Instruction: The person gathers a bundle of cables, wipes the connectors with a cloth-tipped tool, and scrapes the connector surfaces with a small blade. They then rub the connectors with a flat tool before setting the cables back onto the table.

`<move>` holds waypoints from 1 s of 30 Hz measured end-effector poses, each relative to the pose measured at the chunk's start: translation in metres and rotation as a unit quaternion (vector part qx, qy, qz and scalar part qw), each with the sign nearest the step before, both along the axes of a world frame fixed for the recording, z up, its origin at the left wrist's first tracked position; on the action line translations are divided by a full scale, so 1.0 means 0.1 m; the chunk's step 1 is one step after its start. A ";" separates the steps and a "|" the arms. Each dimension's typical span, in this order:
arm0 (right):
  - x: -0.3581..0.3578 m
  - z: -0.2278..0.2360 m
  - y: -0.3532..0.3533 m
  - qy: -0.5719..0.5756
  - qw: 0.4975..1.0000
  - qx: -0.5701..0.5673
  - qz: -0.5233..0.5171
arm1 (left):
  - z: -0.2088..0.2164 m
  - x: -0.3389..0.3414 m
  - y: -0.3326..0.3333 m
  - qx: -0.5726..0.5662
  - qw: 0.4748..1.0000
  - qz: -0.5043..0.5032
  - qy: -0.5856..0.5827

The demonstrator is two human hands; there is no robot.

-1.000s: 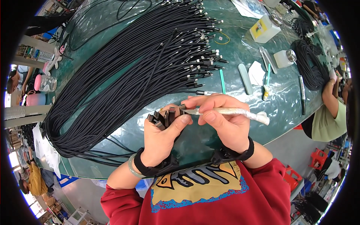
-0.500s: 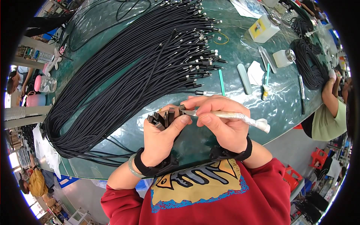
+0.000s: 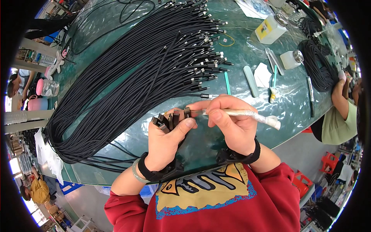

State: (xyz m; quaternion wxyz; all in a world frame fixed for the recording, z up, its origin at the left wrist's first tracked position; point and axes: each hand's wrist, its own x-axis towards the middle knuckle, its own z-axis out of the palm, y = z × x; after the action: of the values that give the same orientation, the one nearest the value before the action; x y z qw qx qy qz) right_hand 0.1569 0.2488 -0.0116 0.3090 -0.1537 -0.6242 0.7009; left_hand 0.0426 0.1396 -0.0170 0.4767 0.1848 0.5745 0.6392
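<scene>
Several black cable connectors (image 3: 162,123) are bunched in my left hand (image 3: 164,141), which is closed round them. One connector (image 3: 187,112) stands out toward the right, between the thumb and fingertips. My right hand (image 3: 235,125) grips a knife with a thin blade and a pale, wrapped handle (image 3: 251,115), held like a pen. Its blade points left at the single connector; whether the tip touches it I cannot tell. Just beyond my hands lies a large looped bundle of black cables (image 3: 116,83), their metal-tipped ends fanned toward the right.
On the green table (image 3: 247,42) to the right lie a pale green strip (image 3: 251,81), tweezers (image 3: 275,62), a brush (image 3: 274,85) and a marker pen (image 3: 310,96). Two bottles (image 3: 271,29) stand behind. At the far right are a coiled cable (image 3: 319,65) and a co-worker's arm (image 3: 337,91).
My right hand has drawn the knife slightly to the right, away from the single connector. My left hand still holds the bunch in nearly the same place.
</scene>
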 end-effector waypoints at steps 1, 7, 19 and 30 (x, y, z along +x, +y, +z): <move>0.00 -0.01 0.00 0.000 1.000 -0.021 -0.001 | 0.02 0.00 0.01 -0.002 1.000 0.002 -0.004; -0.01 -0.01 -0.05 0.047 0.996 -0.079 -0.002 | 0.05 -0.03 0.01 -0.024 1.000 -0.010 -0.016; -0.03 0.00 -0.04 0.024 1.000 0.001 0.007 | -0.01 0.00 0.02 0.000 1.000 0.019 0.013; -0.02 -0.11 -0.04 0.078 0.994 -0.072 0.007 | 0.05 0.01 0.02 -0.021 1.000 0.008 0.022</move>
State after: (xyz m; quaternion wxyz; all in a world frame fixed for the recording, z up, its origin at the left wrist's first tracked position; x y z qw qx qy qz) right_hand 0.1552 0.2452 -0.0231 0.3396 -0.1158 -0.5473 0.7561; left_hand 0.0433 0.1415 -0.0117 0.4628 0.1843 0.5996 0.6263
